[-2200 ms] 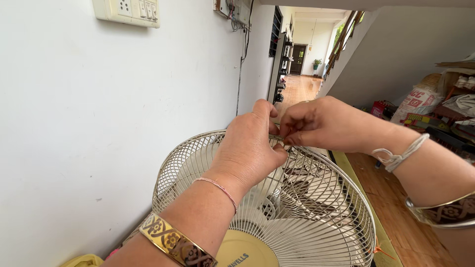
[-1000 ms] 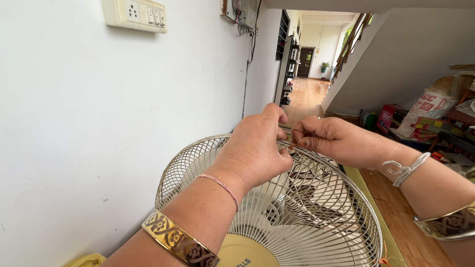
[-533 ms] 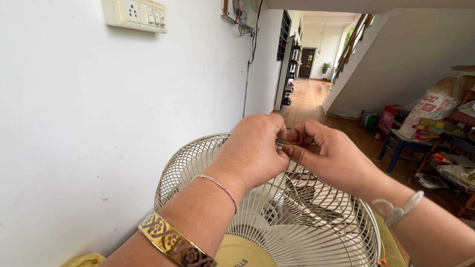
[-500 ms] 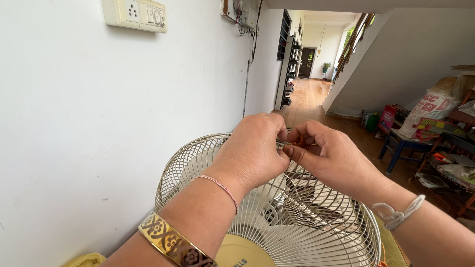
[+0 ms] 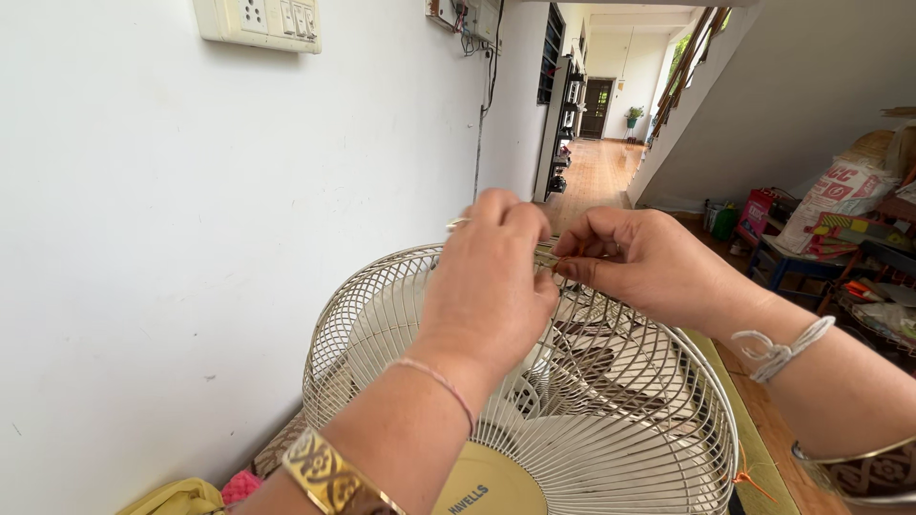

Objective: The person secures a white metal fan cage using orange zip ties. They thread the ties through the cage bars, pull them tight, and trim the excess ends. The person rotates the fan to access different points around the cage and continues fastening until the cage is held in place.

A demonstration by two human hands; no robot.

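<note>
Looking down from the head camera, the only view here, both hands meet at the top rim of a cream wire fan guard (image 5: 611, 429). The left hand (image 5: 491, 286) is curled over the rim with its fingers closed down on the wires; the right hand (image 5: 639, 262) sits just beside it, thumb and forefinger pressed together on something small at the rim. It may be a clip or a bit of wire; the knuckles hide it, so I cannot tell which. The guard stands tilted away from the viewer, its round cream hub cap (image 5: 487, 486) at the bottom edge of the picture and the fan blades (image 5: 592, 353) dimly visible behind the wires.

As a judgement: the pinch is small and sits between thin wires, so a slip could let the little piece drop through the guard onto the blades, or a fingertip could get nipped between two wires. Pulling hard on the top rim could also tip the fan toward the person (its base is out of view).

The fan stands just beside a plain white wall (image 5: 191, 267), with a switch plate (image 5: 258, 19) high up and a cable (image 5: 477, 143) running down. Beyond, a corridor with a wooden floor (image 5: 596, 172) leads to a dark door (image 5: 601, 95). To the right, a low blue table (image 5: 811, 262) is heaped with sacks and packets.
</note>
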